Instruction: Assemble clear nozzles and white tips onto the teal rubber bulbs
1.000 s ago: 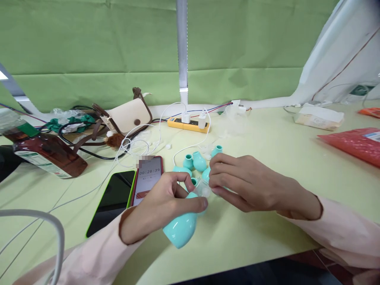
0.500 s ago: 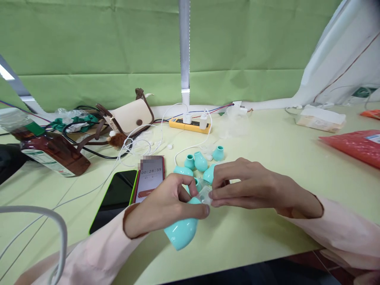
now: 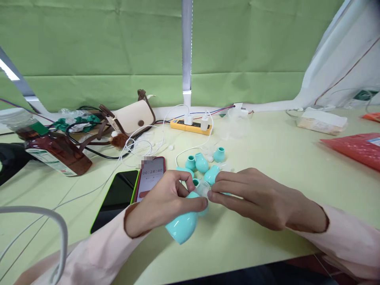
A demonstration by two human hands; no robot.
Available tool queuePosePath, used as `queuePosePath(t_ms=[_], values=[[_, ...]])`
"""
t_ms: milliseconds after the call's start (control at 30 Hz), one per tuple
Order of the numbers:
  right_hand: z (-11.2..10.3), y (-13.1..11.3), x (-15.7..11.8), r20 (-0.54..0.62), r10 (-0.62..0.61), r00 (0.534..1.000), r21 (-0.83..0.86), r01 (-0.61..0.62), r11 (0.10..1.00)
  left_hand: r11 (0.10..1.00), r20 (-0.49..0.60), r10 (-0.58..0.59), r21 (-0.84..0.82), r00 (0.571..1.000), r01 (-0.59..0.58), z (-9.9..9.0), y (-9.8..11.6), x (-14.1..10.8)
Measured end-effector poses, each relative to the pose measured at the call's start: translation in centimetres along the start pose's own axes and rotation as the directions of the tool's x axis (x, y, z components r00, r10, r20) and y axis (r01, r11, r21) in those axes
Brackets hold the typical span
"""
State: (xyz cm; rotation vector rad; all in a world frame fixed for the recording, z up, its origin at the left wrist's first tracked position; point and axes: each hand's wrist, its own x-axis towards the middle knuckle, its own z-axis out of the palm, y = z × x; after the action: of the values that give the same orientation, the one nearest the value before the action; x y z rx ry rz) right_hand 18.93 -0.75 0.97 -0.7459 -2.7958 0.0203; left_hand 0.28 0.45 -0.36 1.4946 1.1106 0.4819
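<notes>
A glossy turquoise bulb-shaped plastic piece [image 3: 182,227] is in my left hand [image 3: 170,200], the thumb lying across its upper end and the fingers curled behind. A clear plastic cap-like part [image 3: 203,189] sits at that upper end, beside the left thumb and index finger. My right hand [image 3: 255,196] reaches in from the right, fingers close together, its fingertips at the clear part; its thumb is hidden. Just beyond the hands lie several smaller turquoise vase-shaped pieces, among them one [image 3: 201,162] on its side and one [image 3: 219,154] standing with its open neck up.
To the left lie a black-screened phone [image 3: 115,198] with a green edge and a red-cased phone [image 3: 152,174] running a timer. Behind are a brown bottle [image 3: 59,152], a cream handbag [image 3: 133,116], white cables and a yellow power strip [image 3: 190,126]. A red package [image 3: 353,148] lies at right.
My right hand has flattened and turned, its thumb passing out of sight, with the fingertips still by the clear part. The left hand keeps its hold on the bulb-shaped piece, which has barely moved.
</notes>
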Motion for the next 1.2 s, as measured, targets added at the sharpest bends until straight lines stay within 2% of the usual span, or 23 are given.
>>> queuePosePath(t_ms=[167, 333, 433, 533, 600, 700, 767, 833, 933, 1067, 1200], values=[[0.3, 0.0, 0.0, -0.102, -0.182, 0.978, -0.166, 0.164, 0.972, 1.000, -0.007, 0.012, 0.019, 1.000, -0.012, 0.1, 0.0, 0.0], [0.7, 0.2, 0.1, -0.201, -0.245, 0.948, -0.260, 0.189, 0.947, 1.000, -0.008, -0.008, 0.000, 1.000, 0.008, 0.0, 0.0, 0.2], [0.7, 0.3, 0.2, -0.195, -0.243, 0.950, -0.249, 0.192, 0.949, 0.999, 0.007, -0.028, -0.031, 1.000, 0.028, -0.1, 0.1, 0.2], [0.5, 0.6, 0.2, -0.143, -0.181, 0.973, -0.190, 0.152, 0.970, 0.997, 0.015, -0.035, -0.067, 0.999, 0.036, 0.0, 0.3, 0.0], [0.4, 0.8, 0.0, -0.165, -0.158, 0.974, -0.145, 0.135, 0.980, 0.994, 0.046, -0.048, -0.101, 0.998, 0.053, 0.1, 0.3, -0.2], [0.2, 1.1, -0.3, -0.318, -0.163, 0.934, 0.005, 0.173, 0.985, 0.970, 0.168, -0.055, -0.224, 0.984, 0.093, 0.2, 0.5, -0.7], [0.0, 1.0, -0.5, -0.427, -0.115, 0.897, 0.125, 0.184, 0.975, 0.938, 0.249, -0.031, -0.328, 0.968, 0.115, 0.3, 0.7, -1.2], [-0.3, 0.7, -0.6, -0.472, -0.041, 0.881, 0.206, 0.155, 0.966, 0.916, 0.286, -0.012, -0.381, 0.958, 0.125, 0.5, 0.9, -1.7], [-0.3, 0.3, -0.5, -0.463, 0.003, 0.887, 0.325, 0.166, 0.931, 0.920, 0.279, -0.010, -0.374, 0.960, 0.118, 0.9, 0.9, -2.2], [0.3, -0.1, -0.2, -0.547, 0.039, 0.836, 0.416, 0.231, 0.880, 0.934, 0.213, 0.006, -0.349, 0.977, 0.071, 1.2, 0.6, -2.4], [0.8, -0.4, -0.1, -0.564, 0.074, 0.822, 0.440, 0.224, 0.869, 0.951, 0.187, -0.018, -0.299, 0.982, 0.075, 1.3, 0.7, -2.5]])
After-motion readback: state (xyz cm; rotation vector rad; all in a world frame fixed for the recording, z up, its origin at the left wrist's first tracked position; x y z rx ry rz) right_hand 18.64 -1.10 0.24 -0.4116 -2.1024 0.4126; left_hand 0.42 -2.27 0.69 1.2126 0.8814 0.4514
